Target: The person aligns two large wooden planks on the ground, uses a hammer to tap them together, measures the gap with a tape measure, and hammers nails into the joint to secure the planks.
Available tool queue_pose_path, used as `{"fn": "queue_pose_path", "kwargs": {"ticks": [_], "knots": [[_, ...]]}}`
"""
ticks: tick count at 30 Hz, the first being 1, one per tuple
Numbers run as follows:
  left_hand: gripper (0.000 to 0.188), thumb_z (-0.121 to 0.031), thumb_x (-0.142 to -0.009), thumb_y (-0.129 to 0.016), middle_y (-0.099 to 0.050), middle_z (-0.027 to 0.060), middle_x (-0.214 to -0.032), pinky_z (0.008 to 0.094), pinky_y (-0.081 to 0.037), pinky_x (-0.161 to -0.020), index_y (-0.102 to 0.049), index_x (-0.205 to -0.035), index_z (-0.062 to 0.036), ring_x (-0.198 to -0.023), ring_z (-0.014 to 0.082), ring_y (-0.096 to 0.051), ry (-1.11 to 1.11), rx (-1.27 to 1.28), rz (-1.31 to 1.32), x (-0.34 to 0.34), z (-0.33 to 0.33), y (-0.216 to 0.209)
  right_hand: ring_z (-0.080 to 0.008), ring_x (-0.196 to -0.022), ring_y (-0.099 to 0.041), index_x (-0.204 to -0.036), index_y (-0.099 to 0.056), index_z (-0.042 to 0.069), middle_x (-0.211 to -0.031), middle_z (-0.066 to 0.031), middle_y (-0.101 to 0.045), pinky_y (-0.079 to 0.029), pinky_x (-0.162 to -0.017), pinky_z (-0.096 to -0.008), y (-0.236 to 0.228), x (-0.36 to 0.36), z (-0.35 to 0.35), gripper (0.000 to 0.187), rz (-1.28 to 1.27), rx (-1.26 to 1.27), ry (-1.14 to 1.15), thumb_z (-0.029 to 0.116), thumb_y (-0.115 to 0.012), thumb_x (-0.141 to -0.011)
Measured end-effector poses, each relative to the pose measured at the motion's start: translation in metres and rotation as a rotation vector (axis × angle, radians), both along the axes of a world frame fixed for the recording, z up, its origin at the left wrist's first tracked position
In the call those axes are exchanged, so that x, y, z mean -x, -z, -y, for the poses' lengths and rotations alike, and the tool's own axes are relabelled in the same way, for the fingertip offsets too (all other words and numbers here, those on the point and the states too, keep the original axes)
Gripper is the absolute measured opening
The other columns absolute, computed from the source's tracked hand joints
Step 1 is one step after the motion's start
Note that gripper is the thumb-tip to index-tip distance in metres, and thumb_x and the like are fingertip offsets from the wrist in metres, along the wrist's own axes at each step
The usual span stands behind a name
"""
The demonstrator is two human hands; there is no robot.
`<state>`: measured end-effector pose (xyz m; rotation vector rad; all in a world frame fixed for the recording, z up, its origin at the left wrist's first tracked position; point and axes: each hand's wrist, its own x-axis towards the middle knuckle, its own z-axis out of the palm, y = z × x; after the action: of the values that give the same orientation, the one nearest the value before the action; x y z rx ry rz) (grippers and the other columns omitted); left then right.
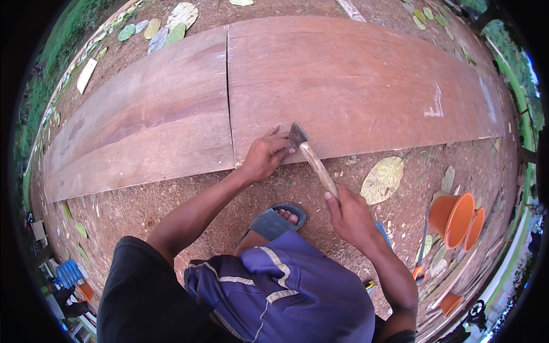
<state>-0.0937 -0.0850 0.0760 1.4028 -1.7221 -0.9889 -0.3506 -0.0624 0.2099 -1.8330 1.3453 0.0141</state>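
Observation:
Two thin brown wooden boards lie side by side on the ground: the left board (143, 108) and the right board (343, 80), with a dark narrow seam between them. In my right hand (350, 217), closed round the lower part of its wooden handle, is a hammer (318, 166). Its dark metal head is over the right board's near edge, close by the fingertips of my left hand (266, 154). That hand rests on the board just right of the seam, thumb and fingers pinched together; whatever is between them is too small or hidden to make out.
Right of me stand orange plastic pots (452, 220), with an orange-handled saw (420, 268) beside them. A large dry leaf (382, 180) lies near the board's edge. My sandalled foot (280, 220) is on the brown ground below the boards. A blue container (68, 274) stands far left.

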Motion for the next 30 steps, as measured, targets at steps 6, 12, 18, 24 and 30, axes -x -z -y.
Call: {"fn": "queue_pose_path", "kwargs": {"ticks": [6, 12, 18, 24, 30], "knots": [[0.016, -0.002, -0.09, -0.069, -0.073, 0.0207, -0.116, 0.0553, -0.031, -0.123, -0.076, -0.104, -0.002, -0.125, 0.0341, -0.064, -0.019, 0.104, 0.024, -0.004, -0.004, 0.011, -0.0471, -0.078, -0.067, -0.118, -0.057, -0.003, -0.089, -0.0272, -0.066, -0.052, -0.069, -0.051, -0.023, -0.01, -0.008, 0.028, 0.217, 0.228, 0.116, 0.022, -0.053, -0.107], [0.015, -0.004, -0.09, -0.07, -0.073, 0.0213, -0.115, 0.0549, -0.033, -0.122, -0.076, -0.104, -0.0019, -0.124, 0.0343, -0.064, -0.007, 0.058, 0.018, 0.003, 0.0, 0.007, -0.0431, -0.078, -0.069, -0.125, -0.054, -0.003, -0.088, -0.0263, -0.066, -0.053, -0.07, -0.0489, 0.013, -0.001, -0.01, 0.03, -0.141, -0.054, 0.014, 0.02, -0.054, -0.106], [0.015, -0.003, -0.089, -0.07, -0.073, 0.0208, -0.115, 0.0547, -0.034, -0.122, -0.075, -0.103, -0.0019, -0.123, 0.0341, -0.065, -0.024, 0.091, 0.033, 0.0, -0.006, 0.011, -0.0517, -0.078, -0.067, -0.107, -0.052, -0.003, -0.087, -0.0331, -0.065, -0.052, -0.064, -0.0583, -0.026, -0.01, -0.012, 0.028, 0.255, 0.285, 0.121, 0.025, -0.052, -0.107], [0.016, -0.006, -0.09, -0.072, -0.074, 0.0191, -0.116, 0.054, -0.035, -0.121, -0.076, -0.104, -0.0021, -0.123, 0.033, -0.066, -0.001, 0.059, 0.064, 0.001, -0.005, 0.007, -0.0514, -0.081, -0.066, -0.108, -0.054, -0.003, -0.087, -0.0306, -0.065, -0.051, -0.07, -0.0557, 0.022, 0.002, -0.022, 0.025, -0.06, 0.056, 0.041, 0.022, -0.053, -0.106], [0.018, -0.002, -0.091, -0.071, -0.075, 0.0131, -0.116, 0.0537, -0.031, -0.124, -0.076, -0.108, -0.0028, -0.127, 0.0303, -0.064, 0.02, 0.058, 0.001, -0.007, -0.002, 0.007, -0.0487, -0.077, -0.067, -0.11, -0.053, -0.003, -0.086, -0.0289, -0.065, -0.053, -0.068, -0.0567, 0.042, 0.024, -0.037, 0.03, -0.039, 0.134, 0.1, 0.026, -0.056, -0.104]]}}
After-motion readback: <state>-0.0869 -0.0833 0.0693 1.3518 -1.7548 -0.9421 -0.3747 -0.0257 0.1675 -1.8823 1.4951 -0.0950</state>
